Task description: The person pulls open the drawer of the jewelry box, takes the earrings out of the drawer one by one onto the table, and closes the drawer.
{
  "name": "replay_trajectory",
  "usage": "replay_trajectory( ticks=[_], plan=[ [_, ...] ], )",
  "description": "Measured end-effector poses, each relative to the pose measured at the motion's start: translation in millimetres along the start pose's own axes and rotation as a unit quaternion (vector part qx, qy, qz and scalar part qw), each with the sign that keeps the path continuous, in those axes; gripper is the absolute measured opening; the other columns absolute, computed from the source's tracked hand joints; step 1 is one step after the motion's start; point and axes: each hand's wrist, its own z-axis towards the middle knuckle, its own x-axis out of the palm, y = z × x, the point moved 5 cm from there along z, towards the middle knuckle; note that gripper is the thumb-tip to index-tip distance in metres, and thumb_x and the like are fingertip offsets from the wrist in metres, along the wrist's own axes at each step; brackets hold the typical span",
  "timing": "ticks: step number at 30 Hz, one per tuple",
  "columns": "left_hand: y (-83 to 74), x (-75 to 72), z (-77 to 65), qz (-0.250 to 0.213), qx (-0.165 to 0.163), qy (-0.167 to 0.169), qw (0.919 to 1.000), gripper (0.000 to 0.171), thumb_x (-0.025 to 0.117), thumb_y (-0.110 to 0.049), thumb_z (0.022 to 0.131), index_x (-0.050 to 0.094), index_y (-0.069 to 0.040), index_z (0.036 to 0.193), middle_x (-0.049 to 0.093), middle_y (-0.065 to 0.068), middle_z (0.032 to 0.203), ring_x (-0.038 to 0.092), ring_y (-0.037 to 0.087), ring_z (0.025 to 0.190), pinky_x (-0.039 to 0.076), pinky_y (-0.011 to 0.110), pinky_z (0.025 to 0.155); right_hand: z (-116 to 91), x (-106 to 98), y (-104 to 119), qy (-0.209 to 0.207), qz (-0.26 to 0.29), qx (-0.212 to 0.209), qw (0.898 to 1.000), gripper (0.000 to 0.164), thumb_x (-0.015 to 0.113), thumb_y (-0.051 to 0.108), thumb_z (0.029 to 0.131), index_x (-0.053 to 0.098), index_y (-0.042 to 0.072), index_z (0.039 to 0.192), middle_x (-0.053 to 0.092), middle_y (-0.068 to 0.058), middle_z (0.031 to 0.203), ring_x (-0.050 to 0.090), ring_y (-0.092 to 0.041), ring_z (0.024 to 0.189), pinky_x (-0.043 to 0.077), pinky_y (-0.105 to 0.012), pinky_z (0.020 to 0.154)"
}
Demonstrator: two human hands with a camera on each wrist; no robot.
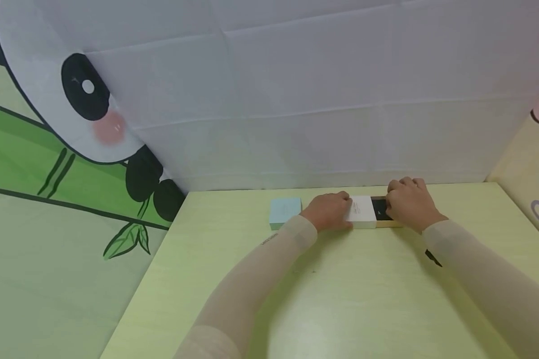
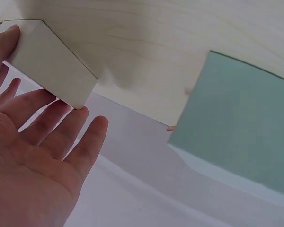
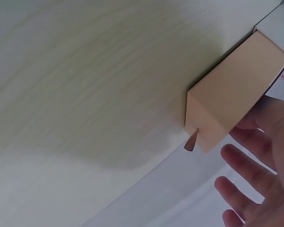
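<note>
My left hand grips the white outer sleeve of a sliding box. The left wrist view shows the thumb on one face of that sleeve and the other fingers along its opposite edge. Out of the sleeve's right end sticks a tan drawer with a small brown ribbon tab on its end. Something black with a small pale mark shows in the drawer. Over the drawer's open top is my right hand; its thumb and forefinger tips disappear behind the drawer wall, and its other fingers are loosely bent.
A light blue-green box lies on the pale wooden table, left of my left hand. White cloth hangs right behind the table's back edge. A printed cloth wall stands along the right side.
</note>
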Motion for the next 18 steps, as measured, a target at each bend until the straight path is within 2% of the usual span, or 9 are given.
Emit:
replay_trajectory(
  ticks=[10, 18],
  plan=[
    [-0.4, 1.1, 2.1, 0.001, 0.003, -0.003, 1.0, 0.075, 0.075, -0.063, 0.113, 0.062, -0.018, 0.172, 0.064, -0.005, 0.171, 0.074, 0.012, 0.141, 0.06, 0.031, 0.126, -4, -12, -5, -0.011, 0.005, 0.001, 1.0, 0.014, 0.077, 0.008, 0.102, 0.09, 0.006, 0.096, 0.079, -0.021, 0.132, 0.066, -0.055, 0.135, 0.044, -0.078, 0.121],
    [0.2, 0.4, -0.5, -0.007, 0.004, -0.004, 1.0, 0.074, 0.075, -0.062, 0.113, 0.063, -0.017, 0.171, 0.064, -0.005, 0.171, 0.074, 0.013, 0.14, 0.061, 0.032, 0.125, -12, -24, 9, -0.031, -0.008, -0.021, 0.999, 0.015, 0.079, 0.008, 0.1, 0.089, 0.009, 0.09, 0.082, -0.019, 0.132, 0.067, -0.055, 0.136, 0.047, -0.078, 0.119]
  ],
)
